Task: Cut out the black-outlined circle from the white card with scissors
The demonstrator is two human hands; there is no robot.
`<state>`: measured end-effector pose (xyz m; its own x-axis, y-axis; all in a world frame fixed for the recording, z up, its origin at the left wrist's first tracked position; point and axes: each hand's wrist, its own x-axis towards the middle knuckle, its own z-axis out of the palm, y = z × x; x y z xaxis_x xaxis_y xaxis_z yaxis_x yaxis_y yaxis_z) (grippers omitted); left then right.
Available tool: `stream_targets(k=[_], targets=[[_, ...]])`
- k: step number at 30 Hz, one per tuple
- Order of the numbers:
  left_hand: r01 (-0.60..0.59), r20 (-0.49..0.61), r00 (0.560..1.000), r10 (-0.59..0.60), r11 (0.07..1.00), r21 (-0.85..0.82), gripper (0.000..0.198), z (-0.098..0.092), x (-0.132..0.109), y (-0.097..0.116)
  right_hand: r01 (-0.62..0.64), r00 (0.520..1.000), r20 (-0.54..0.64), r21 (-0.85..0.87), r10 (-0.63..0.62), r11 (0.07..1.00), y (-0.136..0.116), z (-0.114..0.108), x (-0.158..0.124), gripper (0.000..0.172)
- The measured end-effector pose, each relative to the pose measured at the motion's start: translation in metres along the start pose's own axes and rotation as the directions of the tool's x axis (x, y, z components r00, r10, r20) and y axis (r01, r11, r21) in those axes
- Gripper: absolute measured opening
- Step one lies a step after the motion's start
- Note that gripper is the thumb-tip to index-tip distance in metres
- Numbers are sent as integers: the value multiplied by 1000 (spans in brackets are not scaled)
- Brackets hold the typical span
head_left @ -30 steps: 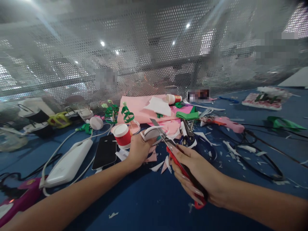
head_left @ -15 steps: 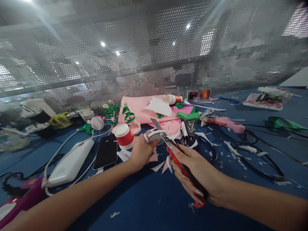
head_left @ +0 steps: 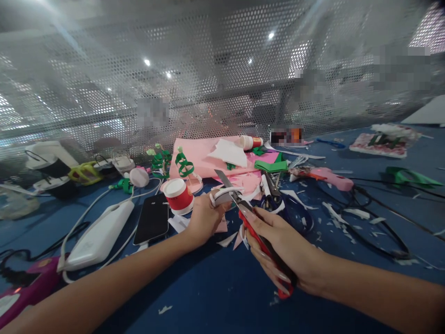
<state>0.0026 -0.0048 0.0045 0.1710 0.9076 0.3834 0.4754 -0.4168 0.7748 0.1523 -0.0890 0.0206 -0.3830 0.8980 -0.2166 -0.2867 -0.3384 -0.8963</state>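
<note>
My left hand [head_left: 206, 217] is closed on a curved piece of white paper [head_left: 222, 198], holding it just above the table. In my right hand [head_left: 278, 239] is a pair of red-handled scissors [head_left: 242, 204], its blades pointing up and to the left. The paper lies at the blades, and a thin white strip curls over them. Just left of my left hand stands a red and white paper cup [head_left: 179, 197]. White and pink paper scraps lie under and around both hands.
Left are a black phone [head_left: 152, 219], a white power bank [head_left: 100, 236] and a purple glue gun [head_left: 38, 283] with cables. Behind lie pink sheets [head_left: 194, 155], green paper [head_left: 271, 165] and stacked cups [head_left: 251, 142]. A pink glue gun [head_left: 330, 178] rests right. A perforated metal screen stands at the back.
Hardly anything differs. The view has shifted slightly, and both hands keep the paper and scissors in nearly the same pose.
</note>
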Motion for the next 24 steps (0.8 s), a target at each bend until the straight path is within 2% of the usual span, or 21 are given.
stream_targets(k=[2, 5, 11, 17, 24], targets=[[5, -31, 999, -6, 999, -36, 17, 0, 3, 0, -9, 1000, -12, -2, 9, 1000, 1, 0, -1, 21], [13, -60, 998, -13, 1000, -5, 20, 0, 3, 2, -16, 999, -29, -20, 16, 1000, 3, 1, -1, 20], [-55, 20, 998, 52, 980, 194, 13, 0, -3, 2, 45, 998, -38, -72, -48, 996, 6, 1, 3, 20], [-21, -38, 999, 24, 995, 99, 20, 2, 2, 1, 25, 998, -47, -81, -29, 996, 7, 2, 0, 20], [-38, -21, 999, 44, 972, 232, 13, 4, -2, 7, 33, 997, -62, -91, -39, 995, 4, 5, 1, 17]])
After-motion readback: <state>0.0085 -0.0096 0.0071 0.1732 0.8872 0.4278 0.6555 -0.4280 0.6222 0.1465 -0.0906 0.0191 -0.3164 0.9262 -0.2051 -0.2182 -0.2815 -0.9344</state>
